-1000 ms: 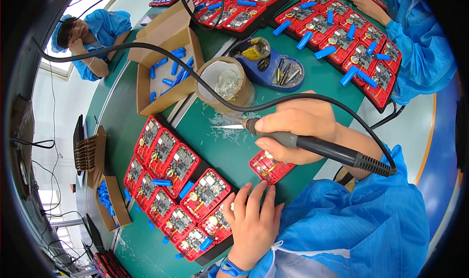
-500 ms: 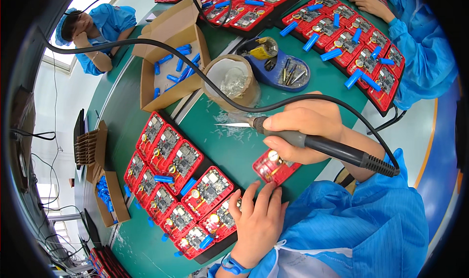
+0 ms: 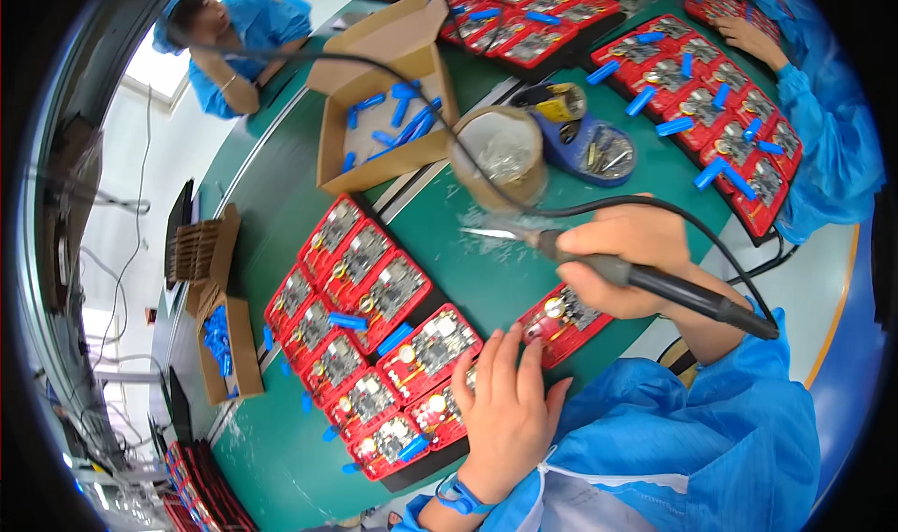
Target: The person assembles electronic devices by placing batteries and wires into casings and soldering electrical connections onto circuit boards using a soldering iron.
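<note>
My right hand [image 3: 625,256] grips a soldering iron [image 3: 687,298] with a dark handle; its bare pointed tip is aimed left, over the green table. Below that hand, a single red casing [image 3: 561,324] with a circuit board and a round coin-like part lies by itself. My left hand [image 3: 510,396] is open, palm down, its stretched fingertips at the near left edge of this casing. Left of my hand, a tray of red casings [image 3: 360,340] holds boards in rows, with blue cylindrical cells [image 3: 348,321] lying among them. My left hand partly covers the tray's nearest casings.
A cardboard tub [image 3: 496,162] with clear scraps and a blue soldering stand [image 3: 599,148] are behind the iron. Cartons of blue cells [image 3: 383,125] stand farther left. More casing trays [image 3: 702,92] lie at the right, near a co-worker's sleeve [image 3: 832,139]. A black cable [image 3: 412,73] arches overhead.
The view has shifted, so the scene sits farther right. My right hand still holds the soldering iron, and my left fingers remain at the single casing. The person across has turned their head.
</note>
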